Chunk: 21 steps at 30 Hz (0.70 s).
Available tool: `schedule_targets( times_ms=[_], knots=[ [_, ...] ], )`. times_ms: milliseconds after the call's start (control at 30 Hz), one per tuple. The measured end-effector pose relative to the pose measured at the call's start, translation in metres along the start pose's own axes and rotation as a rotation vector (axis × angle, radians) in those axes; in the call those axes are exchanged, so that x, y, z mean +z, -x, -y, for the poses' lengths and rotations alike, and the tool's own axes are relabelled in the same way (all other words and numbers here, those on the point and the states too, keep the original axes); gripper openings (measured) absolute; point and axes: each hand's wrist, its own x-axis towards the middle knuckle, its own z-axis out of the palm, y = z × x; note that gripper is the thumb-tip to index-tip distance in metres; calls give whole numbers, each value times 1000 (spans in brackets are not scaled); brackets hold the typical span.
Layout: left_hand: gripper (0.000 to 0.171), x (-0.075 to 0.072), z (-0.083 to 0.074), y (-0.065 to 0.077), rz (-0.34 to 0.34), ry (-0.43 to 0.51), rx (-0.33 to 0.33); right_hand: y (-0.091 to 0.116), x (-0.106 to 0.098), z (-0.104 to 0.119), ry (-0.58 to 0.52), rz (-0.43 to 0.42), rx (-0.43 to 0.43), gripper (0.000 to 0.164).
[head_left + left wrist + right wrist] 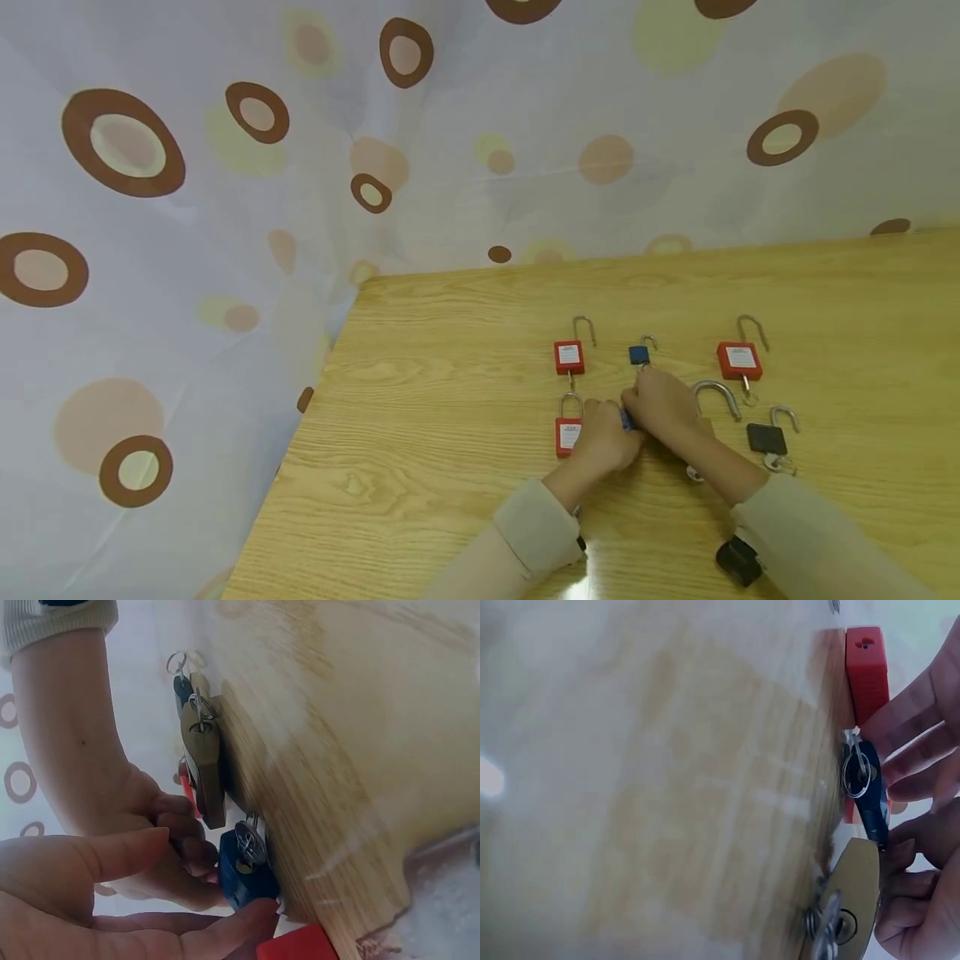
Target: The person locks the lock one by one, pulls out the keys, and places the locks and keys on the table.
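Between the two hands is a blue padlock, with keys on a ring in its base. My left hand holds the padlock's side with its fingertips. From the other side, my right hand has its curled fingers and thumb at the shackle end, which the hands hide. Close beside the left hand lies a red padlock with a white label. Partly behind the right wrist is a brass padlock, its thick shackle swung out. Just beyond the right hand sits a smaller blue padlock, its shackle raised.
On the wooden table, more red padlocks with raised shackles lie at the back left and back right. A black padlock with keys is on the right. Another black item is by the right sleeve. Behind hangs a patterned curtain.
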Motion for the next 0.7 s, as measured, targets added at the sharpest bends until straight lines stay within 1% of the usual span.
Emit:
schedule_targets(
  times_ms=[100,133,167,233,300,333,367,433,500,567,633,700],
  knots=[
    [29,3,5,-3,-11,38,28,3,0,-2,-32,-46,18,36],
    [29,6,9,-6,-24,31,62,4,0,-2,-49,-62,23,35],
    [31,6,10,-6,-29,40,71,6,0,-2,-72,-79,20,34],
    [34,8,12,-7,-34,64,84,9,1,-2,-123,-119,-1,34],
    [36,6,11,-6,-37,115,82,13,0,0,-168,-151,-39,33],
    [38,5,11,-5,-34,149,80,15,-2,0,-189,-160,-57,32],
    [40,1,9,-2,-25,202,58,17,-3,1,-211,-165,-72,30],
    [42,-1,9,1,-23,296,67,21,-8,2,-260,-146,-88,28],
    [41,-4,9,3,-14,386,89,25,-14,2,-303,-120,-102,27],
    [40,-6,12,5,1,458,128,28,-23,1,-359,-95,-123,26],
    [40,-9,14,6,29,539,174,29,-32,-1,-425,-77,-168,27],
    [37,-13,14,8,68,648,194,30,-40,-3,-498,-87,-232,25]
  ],
)
